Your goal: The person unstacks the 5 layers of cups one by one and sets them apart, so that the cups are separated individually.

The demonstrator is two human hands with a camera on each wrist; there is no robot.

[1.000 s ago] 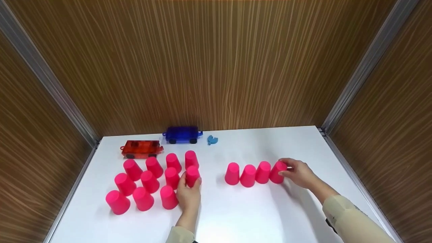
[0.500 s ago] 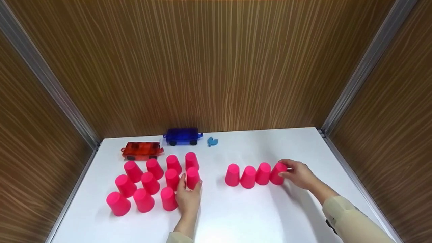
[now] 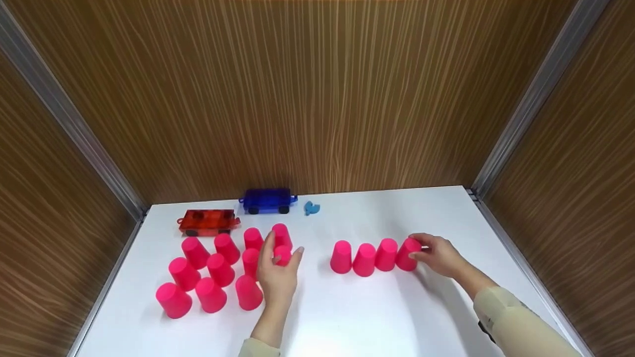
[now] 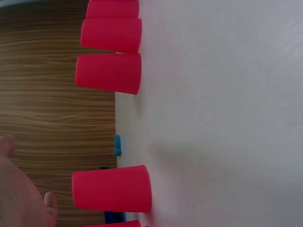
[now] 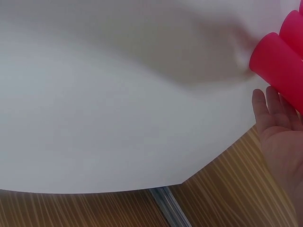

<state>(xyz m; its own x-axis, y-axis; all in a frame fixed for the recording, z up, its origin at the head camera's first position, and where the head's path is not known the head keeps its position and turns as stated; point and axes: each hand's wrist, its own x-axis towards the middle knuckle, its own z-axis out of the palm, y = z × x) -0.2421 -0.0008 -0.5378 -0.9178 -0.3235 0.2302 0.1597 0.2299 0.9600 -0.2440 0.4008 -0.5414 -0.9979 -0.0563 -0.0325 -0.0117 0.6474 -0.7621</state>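
Upside-down pink cups stand in two groups on the white table [image 3: 357, 317]. In the head view my left hand [image 3: 278, 277] is raised over the right side of the left group, thumb and fingers spread. A cup [image 3: 283, 254] shows between them; the left wrist view has the hand [image 4: 23, 196] apart from the nearest cup [image 4: 113, 189]. On the right, my right hand [image 3: 439, 255] holds the end cup [image 3: 408, 254] of a short row, thumb on the near side and fingers on the far side. In the right wrist view its fingers [image 5: 272, 109] lie along that cup.
Behind the left group lie a see-through red wheeled toy car [image 3: 208, 221] and a blue one [image 3: 268, 200]. A small light-blue piece [image 3: 311, 208] lies to their right. Wood-grain panels [image 3: 317, 99] enclose the table at the back and both sides.
My left hand has let go of the cup and risen from it, its fingers spreading wider. The right hand stays on its cup, nearly still.
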